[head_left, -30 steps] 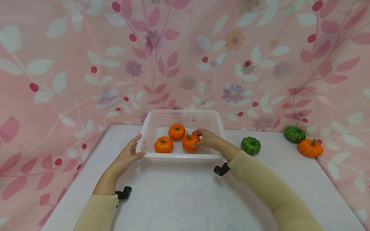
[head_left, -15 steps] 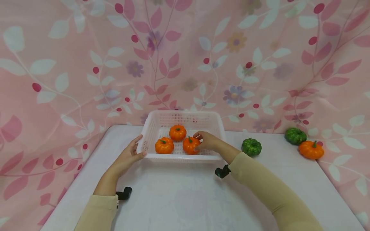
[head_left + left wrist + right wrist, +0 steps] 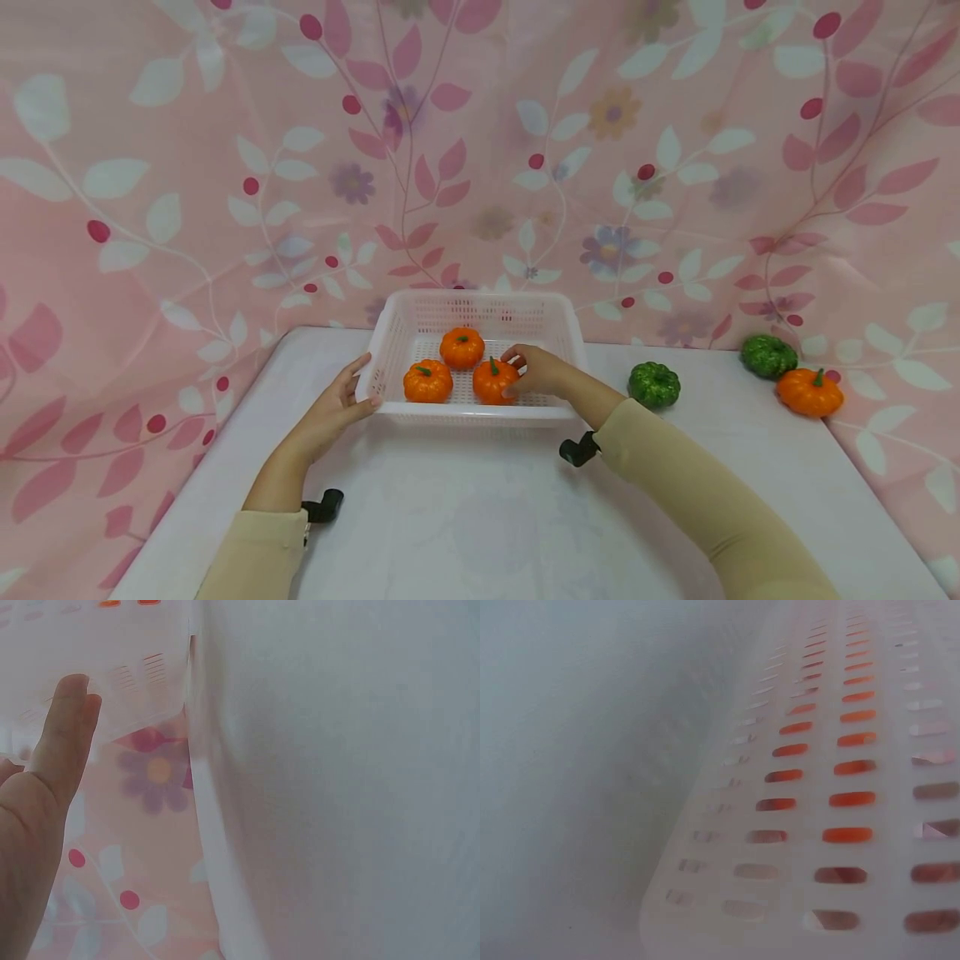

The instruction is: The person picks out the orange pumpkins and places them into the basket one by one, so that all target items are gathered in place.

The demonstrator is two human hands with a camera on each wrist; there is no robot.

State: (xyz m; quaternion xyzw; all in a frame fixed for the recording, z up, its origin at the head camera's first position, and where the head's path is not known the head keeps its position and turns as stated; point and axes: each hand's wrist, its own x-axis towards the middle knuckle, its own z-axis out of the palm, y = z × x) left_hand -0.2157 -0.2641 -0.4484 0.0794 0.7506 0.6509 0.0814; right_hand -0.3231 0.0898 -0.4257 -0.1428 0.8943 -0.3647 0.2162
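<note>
A white plastic basket (image 3: pixel 480 411) with slotted walls stands at the back of the table, holding 3 small orange pumpkins. My right hand (image 3: pixel 542 371) reaches over its right side and holds the right pumpkin (image 3: pixel 491 383) between thumb and fingers. Left of that lies the front-left pumpkin (image 3: pixel 427 383), and behind them the back pumpkin (image 3: pixel 461 347). My left hand (image 3: pixel 327 421) touches the basket's left front corner, fingers nearly straight along the outer wall, thumb at the rim. In the left wrist view the fingers (image 3: pixel 67 731) lie against the wall. The right wrist view shows only orange through the slots (image 3: pixel 851 799).
Right of the basket sits a green pumpkin (image 3: pixel 655 385). Farther right, another green pumpkin (image 3: pixel 768 357) and an orange pumpkin (image 3: pixel 810 392) lie close together near the table's right edge. A pink floral cloth (image 3: pixel 480 167) hangs behind the white-covered table (image 3: pixel 465 508).
The right pumpkin has come down slightly in the basket with my right hand on it. My left hand stays at the basket's corner. The whole head view has shifted a little.
</note>
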